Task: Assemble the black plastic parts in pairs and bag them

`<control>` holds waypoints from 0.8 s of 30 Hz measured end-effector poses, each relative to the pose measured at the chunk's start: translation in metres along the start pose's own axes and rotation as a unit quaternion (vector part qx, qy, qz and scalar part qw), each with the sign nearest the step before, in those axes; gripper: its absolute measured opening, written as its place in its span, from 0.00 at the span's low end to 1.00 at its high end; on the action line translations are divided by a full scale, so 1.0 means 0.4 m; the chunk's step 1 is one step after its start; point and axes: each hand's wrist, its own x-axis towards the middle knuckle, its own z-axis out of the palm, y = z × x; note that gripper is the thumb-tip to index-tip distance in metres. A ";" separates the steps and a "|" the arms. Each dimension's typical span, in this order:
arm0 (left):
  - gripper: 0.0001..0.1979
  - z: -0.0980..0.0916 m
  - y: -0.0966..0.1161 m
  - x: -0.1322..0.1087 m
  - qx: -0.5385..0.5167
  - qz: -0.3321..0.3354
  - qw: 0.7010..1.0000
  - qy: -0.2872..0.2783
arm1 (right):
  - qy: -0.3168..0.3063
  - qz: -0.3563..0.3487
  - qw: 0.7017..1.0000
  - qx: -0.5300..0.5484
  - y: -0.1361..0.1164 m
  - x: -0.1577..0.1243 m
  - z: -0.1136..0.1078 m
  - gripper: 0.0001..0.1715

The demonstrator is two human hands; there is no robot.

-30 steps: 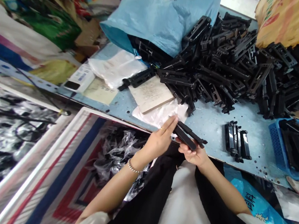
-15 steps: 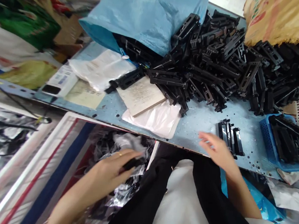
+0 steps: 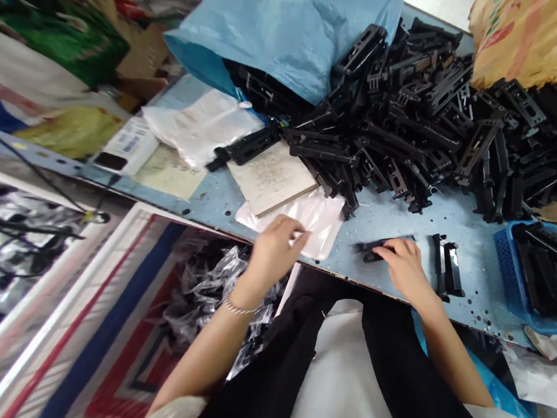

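My right hand is closed on a dark, slim black plastic part, held low over the blue tabletop; motion blur hides whether it is one piece or two. Just right of that hand, two similar black parts lie side by side. My left hand is over the table's front edge, thumb and fingers pinched together above a stack of clear plastic bags. Whether a bag edge is between those fingertips cannot be made out. A beige block rests partly on the bags.
A large heap of black parts spreads from a blue sack and a yellow sack. At right stands a blue basket with more parts. Below the table, a striped container holds bagged black pieces.
My left hand has moved up from the container to the plastic bags; the dark item it held is gone from view. My right hand has taken hold from the small row of black parts.
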 end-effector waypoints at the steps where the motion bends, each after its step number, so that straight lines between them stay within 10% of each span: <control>1: 0.09 0.028 0.027 0.022 0.007 0.020 1.000 0.005 | 0.015 -0.026 0.999 0.018 -0.001 -0.001 0.002 0.26; 5: 0.08 0.094 0.034 0.090 0.007 0.026 0.999 -0.046 | 0.068 -0.020 0.994 0.080 0.007 -0.019 0.013 0.16; 10: 0.08 0.065 -0.027 0.127 -0.161 -0.047 0.981 -0.099 | 0.021 0.135 0.985 0.107 0.026 -0.054 0.032 0.26; 15: 0.12 0.049 -0.041 0.139 -0.239 -0.118 0.956 -0.121 | -0.034 0.192 0.959 0.204 0.057 -0.061 0.017 0.16; 17: 0.12 0.049 -0.040 0.141 -0.243 -0.112 0.954 -0.136 | -0.042 0.209 0.911 0.352 0.039 -0.045 0.012 0.15; 24: 0.02 0.055 -0.033 0.126 -0.164 -0.112 0.977 -0.074 | -0.169 0.190 0.598 0.760 -0.141 0.084 0.100 0.18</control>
